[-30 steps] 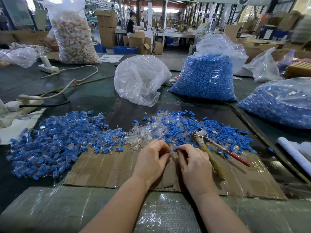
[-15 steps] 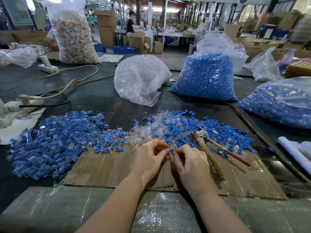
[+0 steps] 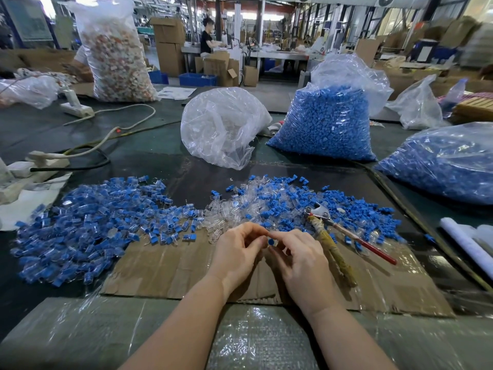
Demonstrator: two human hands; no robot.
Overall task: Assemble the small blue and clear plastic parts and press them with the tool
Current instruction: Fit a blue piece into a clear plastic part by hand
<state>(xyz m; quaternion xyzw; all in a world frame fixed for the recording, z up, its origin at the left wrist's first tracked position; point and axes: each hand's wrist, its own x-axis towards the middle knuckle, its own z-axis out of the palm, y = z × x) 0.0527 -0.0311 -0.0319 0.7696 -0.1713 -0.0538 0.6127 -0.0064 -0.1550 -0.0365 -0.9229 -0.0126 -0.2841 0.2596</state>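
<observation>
**Blue piece pinched between both hands, pliers waiting to the right**

Over the cardboard sheet (image 3: pixel 170 265), the left hand (image 3: pixel 234 252) and the right hand (image 3: pixel 298 259) meet fingertip to fingertip, both curled around one small blue part (image 3: pixel 271 241) held between them. Whether a clear part is already seated on it cannot be told; the fingers hide most of it, and only a round blue end shows, facing the camera, so its long axis seems to run roughly toward the viewer.

The pressing tool (image 3: pixel 330 231) lies on the cardboard just right of the right hand, its metal head pointing away toward the pile of loose blue and clear pieces (image 3: pixel 280 201) and its two handles, one wrapped and one red, trailing back toward the person. The right hand is plainly the nearer one to it. A reach for the tool would likely fall to that hand, leaving the left to keep the piece.

A heap of what look like joined blue-and-clear pieces (image 3: pixel 88 222) sits left of the cardboard.
</observation>
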